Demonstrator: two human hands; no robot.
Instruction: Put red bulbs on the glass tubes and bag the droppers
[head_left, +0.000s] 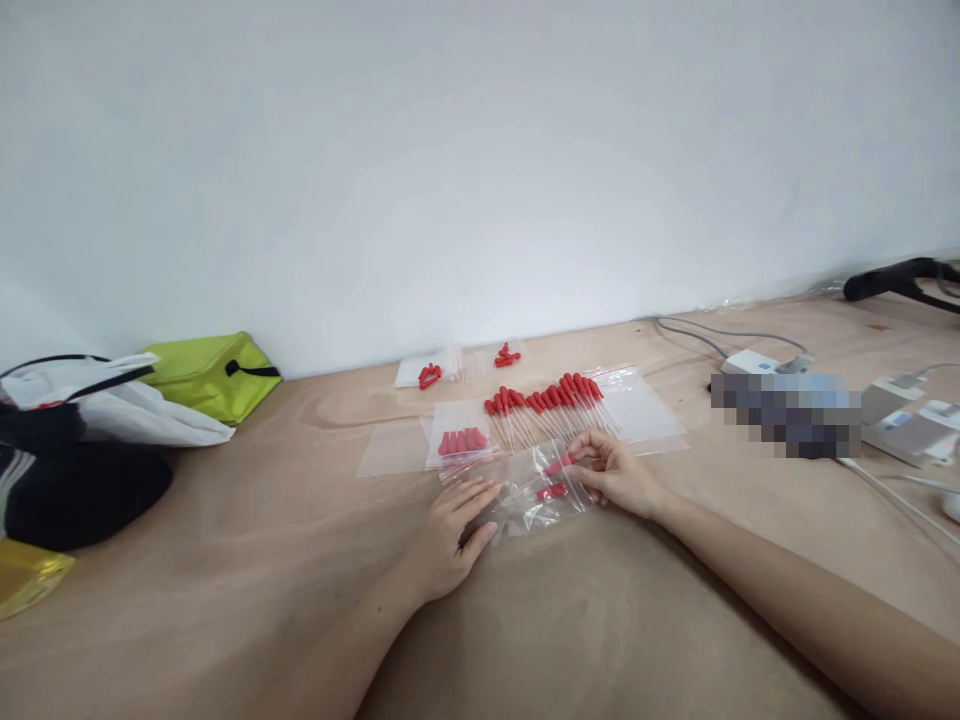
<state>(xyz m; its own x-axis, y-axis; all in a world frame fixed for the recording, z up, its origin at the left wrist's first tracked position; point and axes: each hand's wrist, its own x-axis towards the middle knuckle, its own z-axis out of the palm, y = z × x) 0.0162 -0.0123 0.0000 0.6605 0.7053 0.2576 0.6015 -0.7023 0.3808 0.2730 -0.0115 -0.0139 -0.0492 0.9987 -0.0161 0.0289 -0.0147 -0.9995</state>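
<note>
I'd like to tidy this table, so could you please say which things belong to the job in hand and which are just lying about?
Likely the job's:
clear bag between left hand and right hand
red pieces inside
red-tipped sticks
bagged red pieces beside them
flat clear bags

Apparently lying about:
green bag
white bag
black item
gold packet
white adapters
</note>
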